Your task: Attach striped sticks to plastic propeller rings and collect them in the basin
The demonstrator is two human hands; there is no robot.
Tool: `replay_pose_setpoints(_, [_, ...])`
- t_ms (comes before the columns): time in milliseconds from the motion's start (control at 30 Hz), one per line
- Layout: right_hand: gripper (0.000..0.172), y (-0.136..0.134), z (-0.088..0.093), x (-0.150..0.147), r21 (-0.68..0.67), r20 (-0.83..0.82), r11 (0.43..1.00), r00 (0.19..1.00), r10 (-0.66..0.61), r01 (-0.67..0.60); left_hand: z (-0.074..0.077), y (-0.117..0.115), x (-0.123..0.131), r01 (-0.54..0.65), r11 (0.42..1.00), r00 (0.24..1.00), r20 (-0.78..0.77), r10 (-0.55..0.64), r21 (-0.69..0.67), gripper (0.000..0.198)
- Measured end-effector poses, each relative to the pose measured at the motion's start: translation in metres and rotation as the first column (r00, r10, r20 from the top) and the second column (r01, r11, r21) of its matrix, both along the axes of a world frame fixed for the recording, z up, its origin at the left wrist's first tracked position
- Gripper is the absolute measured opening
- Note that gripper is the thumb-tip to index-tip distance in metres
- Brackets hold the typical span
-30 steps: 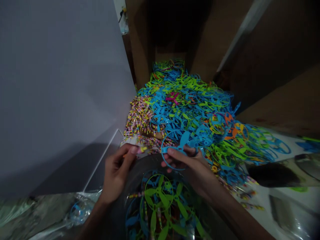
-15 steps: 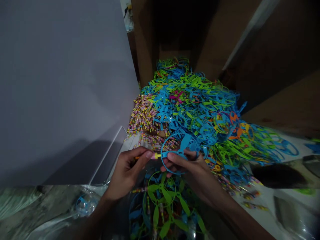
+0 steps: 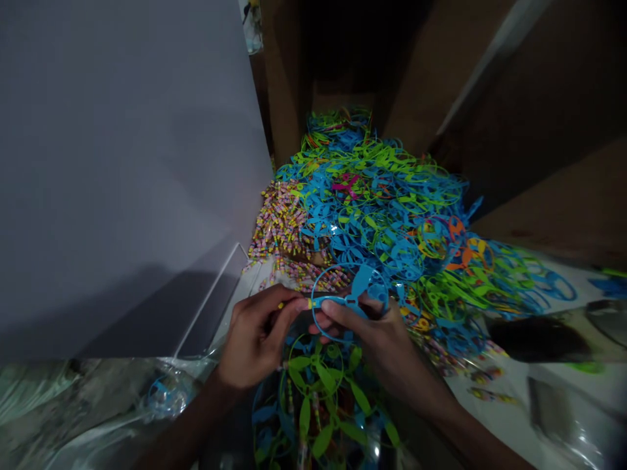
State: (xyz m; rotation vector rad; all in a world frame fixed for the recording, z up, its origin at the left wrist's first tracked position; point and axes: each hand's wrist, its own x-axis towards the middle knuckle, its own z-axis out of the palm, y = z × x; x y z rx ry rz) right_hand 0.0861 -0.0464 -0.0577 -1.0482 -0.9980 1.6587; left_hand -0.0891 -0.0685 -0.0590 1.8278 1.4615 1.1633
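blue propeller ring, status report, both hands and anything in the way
Left hand pinching pink-and-yellow stick. Right hand gripping blue propeller ring. Stick's yellow end at ring's rim. No obstruction visible between them.

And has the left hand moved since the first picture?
Yes: judged against the grey panel, the left hand has moved right, away from it and toward the blue propeller.

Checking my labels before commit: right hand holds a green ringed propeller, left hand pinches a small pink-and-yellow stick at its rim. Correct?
Colour's wrong: the ringed propeller in the right hand is blue, as the head view shows. The left hand does pinch a small pink-and-yellow stick at its rim.
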Motion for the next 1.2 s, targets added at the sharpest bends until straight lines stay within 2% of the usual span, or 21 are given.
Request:
replay_pose_setpoints(100, [0.023,0.000,-0.001,-0.002,-0.008,0.008,1.000,1.000,0.017,-0.017,0.000,0.002,-0.002,0.039,0.999,0.999,0.013,-0.038,-0.027,0.024])
replay_pose_setpoints(200, [0.030,0.007,0.002,0.009,0.008,0.035,0.997,0.997,0.076,-0.076,0.002,0.001,-0.010,0.046,0.996,0.998,0.052,-0.042,-0.078,0.028])
replay_pose_setpoints(267, [0.039,0.017,0.004,0.027,0.100,0.125,0.991,0.989,0.075,-0.088,0.001,-0.001,-0.018,-0.079,0.996,0.996,0.033,0.081,-0.037,0.034])
replay_pose_setpoints(333, [0.050,0.032,0.004,0.052,0.269,0.325,0.960,0.946,-0.015,-0.078,-0.002,-0.002,-0.023,-0.255,0.966,0.967,-0.012,0.255,0.040,0.042])
replay_pose_setpoints(367, [0.054,0.041,0.002,0.065,0.363,0.449,0.928,0.889,-0.094,-0.085,-0.004,-0.002,-0.025,-0.321,0.945,0.945,-0.046,0.324,0.063,0.044])
replay_pose_setpoints(433, [0.045,0.061,-0.008,0.089,0.527,0.647,0.844,0.691,-0.323,-0.099,-0.009,0.000,-0.024,-0.354,0.934,0.925,-0.127,0.358,0.057,0.043])
replay_pose_setpoints(500, [0.032,0.080,-0.025,0.108,0.650,0.715,0.739,0.470,-0.517,-0.177,-0.013,0.004,-0.020,-0.262,0.965,0.947,-0.198,0.253,-0.020,0.038])
replay_pose_setpoints(533, [0.028,0.088,-0.035,0.115,0.672,0.723,0.708,0.403,-0.561,-0.219,-0.016,0.006,-0.018,-0.209,0.976,0.956,-0.224,0.191,-0.060,0.036])
replay_pose_setpoints(567, [0.024,0.095,-0.044,0.119,0.686,0.716,0.690,0.381,-0.584,-0.231,-0.018,0.009,-0.017,-0.167,0.982,0.959,-0.244,0.143,-0.084,0.035])
replay_pose_setpoints(600, [0.019,0.101,-0.052,0.123,0.692,0.710,0.684,0.389,-0.587,-0.230,-0.021,0.011,-0.017,-0.151,0.985,0.956,-0.266,0.123,-0.087,0.033])
replay_pose_setpoints(667, [0.015,0.109,-0.062,0.126,0.702,0.687,0.685,0.440,-0.578,-0.195,-0.026,0.013,-0.019,-0.197,0.980,0.934,-0.308,0.180,-0.026,0.032])
replay_pose_setpoints(733, [0.020,0.115,-0.065,0.127,0.715,0.650,0.686,0.492,-0.580,-0.137,-0.032,0.015,-0.024,-0.223,0.973,0.929,-0.292,0.228,0.051,0.034])
replay_pose_setpoints(800, [0.028,0.120,-0.061,0.129,0.720,0.599,0.692,0.543,-0.588,-0.046,-0.036,0.015,-0.030,-0.227,0.972,0.950,-0.208,0.235,0.060,0.034])
replay_pose_setpoints(900, [0.038,0.127,-0.050,0.133,0.686,0.504,0.716,0.628,-0.594,0.126,-0.038,0.018,-0.034,-0.273,0.962,0.962,0.020,0.273,0.016,0.038])
replay_pose_setpoints(1033, [0.041,0.129,-0.033,0.133,0.601,0.357,0.731,0.710,-0.607,0.324,-0.032,0.025,-0.034,-0.286,0.957,0.891,0.351,0.287,-0.056,0.044])
replay_pose_setpoints(1100, [0.037,0.128,-0.027,0.129,0.568,0.297,0.734,0.739,-0.605,0.372,-0.027,0.026,-0.030,-0.264,0.953,0.877,0.375,0.300,-0.146,0.039])
replay_pose_setpoints(1200, [0.034,0.130,-0.024,0.118,0.507,0.233,0.767,0.794,-0.561,0.393,-0.021,0.023,-0.025,-0.287,0.931,0.890,0.296,0.346,-0.228,0.043])
